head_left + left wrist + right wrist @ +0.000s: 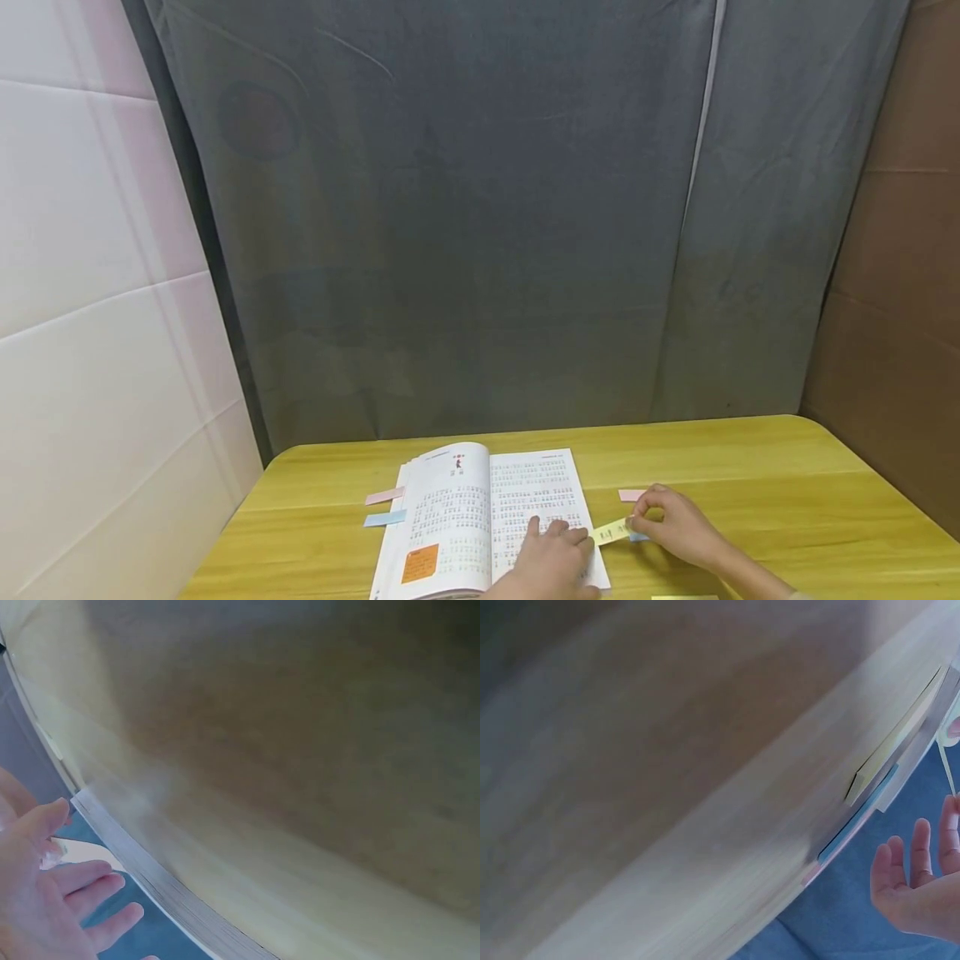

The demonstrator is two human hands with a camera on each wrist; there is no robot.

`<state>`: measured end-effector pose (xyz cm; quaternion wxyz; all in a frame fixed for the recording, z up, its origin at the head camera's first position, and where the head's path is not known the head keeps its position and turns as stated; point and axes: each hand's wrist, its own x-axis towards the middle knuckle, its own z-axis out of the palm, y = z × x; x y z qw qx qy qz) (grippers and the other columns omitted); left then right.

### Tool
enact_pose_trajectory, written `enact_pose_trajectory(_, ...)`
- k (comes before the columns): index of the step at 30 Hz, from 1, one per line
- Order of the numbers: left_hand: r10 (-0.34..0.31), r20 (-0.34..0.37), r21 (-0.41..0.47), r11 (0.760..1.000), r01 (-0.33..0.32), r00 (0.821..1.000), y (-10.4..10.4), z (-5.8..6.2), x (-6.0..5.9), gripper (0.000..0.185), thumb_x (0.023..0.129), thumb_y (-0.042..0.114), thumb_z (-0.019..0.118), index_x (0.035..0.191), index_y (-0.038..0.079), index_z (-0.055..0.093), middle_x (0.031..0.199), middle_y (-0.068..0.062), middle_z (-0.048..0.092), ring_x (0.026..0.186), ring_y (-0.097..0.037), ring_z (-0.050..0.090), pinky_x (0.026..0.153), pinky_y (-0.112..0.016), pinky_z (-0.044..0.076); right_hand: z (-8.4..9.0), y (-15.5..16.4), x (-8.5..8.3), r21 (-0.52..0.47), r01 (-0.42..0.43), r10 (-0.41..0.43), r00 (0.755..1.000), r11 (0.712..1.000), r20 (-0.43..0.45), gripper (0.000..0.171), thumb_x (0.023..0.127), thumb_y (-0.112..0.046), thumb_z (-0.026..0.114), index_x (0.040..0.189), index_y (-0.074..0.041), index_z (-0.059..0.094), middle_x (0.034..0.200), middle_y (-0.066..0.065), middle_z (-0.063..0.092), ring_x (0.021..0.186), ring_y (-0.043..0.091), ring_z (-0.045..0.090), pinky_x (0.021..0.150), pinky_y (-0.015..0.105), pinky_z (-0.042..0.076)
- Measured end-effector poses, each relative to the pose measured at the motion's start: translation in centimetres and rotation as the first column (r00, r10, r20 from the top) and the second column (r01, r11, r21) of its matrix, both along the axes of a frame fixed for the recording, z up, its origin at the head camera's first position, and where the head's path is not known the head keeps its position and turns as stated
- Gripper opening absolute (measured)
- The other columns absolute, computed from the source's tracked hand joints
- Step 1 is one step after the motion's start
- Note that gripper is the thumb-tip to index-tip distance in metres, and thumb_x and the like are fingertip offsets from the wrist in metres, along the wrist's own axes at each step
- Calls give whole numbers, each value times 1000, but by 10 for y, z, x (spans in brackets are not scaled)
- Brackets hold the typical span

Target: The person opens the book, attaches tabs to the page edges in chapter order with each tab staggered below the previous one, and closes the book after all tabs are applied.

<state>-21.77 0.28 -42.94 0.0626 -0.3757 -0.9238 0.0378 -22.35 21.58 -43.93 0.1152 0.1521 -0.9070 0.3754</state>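
Observation:
An open book (528,483) lies on the wooden table, printed text on both pages. My left hand (547,562) rests on the lower right page, fingers spread; the left wrist view shows this hand (64,892) beside the book's page edges (165,881). Between thumb and fingertips, my right hand (678,525) pinches a yellow sticky note strip (611,532) with handwriting on it. The strip's left end meets the right page's outer edge, close to my left fingertips. In the right wrist view, the right hand (922,877) appears with the strip (946,765) edge-on.
Pink (386,496) and blue (386,518) tabs stick out from the book's left side. An orange note (420,563) is on the left page. Right of the book lie a pink pad (632,495) and a blue one (639,537), with a yellow pad (684,597) nearer the front.

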Motion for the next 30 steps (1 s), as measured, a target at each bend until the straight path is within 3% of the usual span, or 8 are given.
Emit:
enact_pose_trajectory(5, 15, 51, -33, 999, -13, 999, 2, -3, -1, 58, 74, 62, 50, 116, 23, 56, 121, 13, 48, 113, -15, 43, 88, -51, 33, 0, -1, 1, 2, -1, 1, 1000, 1000, 0, 16, 77, -24, 66, 66, -20, 55, 79, -8, 51, 87, 23, 51, 78, 54, 37)
enact_pose_trajectory(11, 33, 58, -82, 996, -28, 998, 4, -5, -2, 58, 75, 63, 46, 118, 25, 54, 122, 15, 47, 113, -14, 42, 88, -51, 32, 0, -2, 3, 15, 3, -3, 1000, 1000, 5, 16, 76, -24, 66, 65, -20, 55, 77, -8, 50, 84, 19, 50, 77, 50, 39)
enact_pose_trajectory(22, 1, 61, 3, 1000, -1, 998, 5, -2, -4, 49, 72, 57, 58, 105, 20, 61, 108, 13, 53, 106, -14, 46, 88, -51, 32, -1, -2, 3, 103, 62, -61, 998, 993, -12, 18, 73, -23, 69, 64, -20, 53, 74, -8, 47, 71, 14, 46, 63, 34, 39)
enact_pose_trajectory(30, -8, 88, 29, 1000, 6, 996, 4, -3, -4, 49, 72, 56, 59, 104, 19, 60, 111, 12, 53, 108, -14, 45, 88, -52, 33, -2, -3, 4, 163, 142, -143, 990, 976, -9, 12, 71, -25, 70, 72, -24, 57, 79, -11, 49, 77, 14, 50, 63, 35, 42)
